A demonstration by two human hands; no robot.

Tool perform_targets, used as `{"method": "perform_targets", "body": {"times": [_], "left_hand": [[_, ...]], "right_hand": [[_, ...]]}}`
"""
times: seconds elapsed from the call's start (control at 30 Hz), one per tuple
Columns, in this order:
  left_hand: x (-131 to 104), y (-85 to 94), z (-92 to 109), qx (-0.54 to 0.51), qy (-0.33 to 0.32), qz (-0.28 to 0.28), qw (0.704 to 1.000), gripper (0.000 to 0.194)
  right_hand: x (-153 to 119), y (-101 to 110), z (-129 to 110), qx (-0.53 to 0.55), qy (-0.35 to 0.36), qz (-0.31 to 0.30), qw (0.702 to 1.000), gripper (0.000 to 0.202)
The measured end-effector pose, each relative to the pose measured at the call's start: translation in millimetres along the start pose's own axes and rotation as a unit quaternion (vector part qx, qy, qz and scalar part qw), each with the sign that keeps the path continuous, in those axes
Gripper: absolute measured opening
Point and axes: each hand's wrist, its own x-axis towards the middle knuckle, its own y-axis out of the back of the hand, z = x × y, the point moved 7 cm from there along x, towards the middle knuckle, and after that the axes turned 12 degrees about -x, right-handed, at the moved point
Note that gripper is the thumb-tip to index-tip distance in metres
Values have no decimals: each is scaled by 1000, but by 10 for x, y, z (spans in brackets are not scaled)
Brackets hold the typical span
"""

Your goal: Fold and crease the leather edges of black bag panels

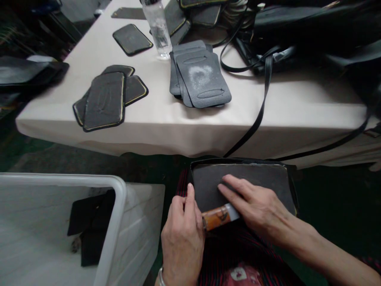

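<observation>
A dark rectangular panel [208, 178] with a raised black rim rests on my lap. My left hand [183, 228] is closed at its near left corner, one finger pointing up along the rim. From that fist sticks out a short bar with an orange-brown and whitish wrapping [216, 217]; its kind is unclear. My right hand [262, 202] lies on the panel with its fingers stretched out. The bar's pale end reaches under this hand, and the right thumb is hidden.
Ahead stands a cream-covered table [149, 107] with a stack of grey cards [205, 75], dark rimmed panels [104, 101] and a clear bottle [160, 31]. A black strap [262, 107] hangs over its edge. A white bin [119, 198] holding black pieces [91, 222] is at left.
</observation>
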Motion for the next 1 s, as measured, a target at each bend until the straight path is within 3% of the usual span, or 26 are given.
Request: {"method": "perform_targets", "body": {"times": [0.07, 0.17, 0.27, 0.43, 0.5, 0.57, 0.63, 0.7, 0.73, 0.8, 0.83, 0.9, 1.0], "left_hand": [[8, -9, -28, 8, 8, -21, 1000, 47], [40, 17, -166, -102, 29, -52, 993, 46], [80, -11, -414, -278, 85, -76, 954, 40], [117, -200, -726, -424, 198, -26, 883, 34], [118, -245, -732, -424, 201, -20, 883, 35], [117, -211, -712, -385, 167, -31, 907, 35], [133, -126, -720, -340, 117, -53, 932, 33], [214, -34, -742, -302, 66, -74, 948, 32], [292, 9, -717, -280, 28, -77, 956, 31], [499, 61, -502, -219, -81, -66, 970, 26], [604, 52, -308, -190, -141, -56, 970, 24], [779, -70, 211, -167, -242, -62, 954, 28], [900, -438, 1047, -193, -324, -158, 913, 44]], "right_hand": [[220, -61, -145, 35, 84, -38, 995, 53], [428, -117, -186, 71, 122, -95, 985, 74], [516, -129, -171, 87, 123, -127, 980, 85], [620, -165, -195, 83, 90, -141, 982, 89], [621, -172, -200, 92, 77, -129, 984, 85], [543, -116, -150, 127, 62, -83, 986, 71], [348, 24, 37, 165, -1, 7, 986, 52], [-21, 180, 402, 151, -178, 108, 966, 38], [-276, 229, 590, 129, -290, 138, 938, 34], [-794, 231, 834, 132, -471, 152, 859, 31], [-998, 182, 888, 171, -524, 150, 821, 33], [-1232, 56, 901, 307, -556, 170, 753, 37], [-1322, 0, 838, 448, -527, 238, 681, 38]]}}
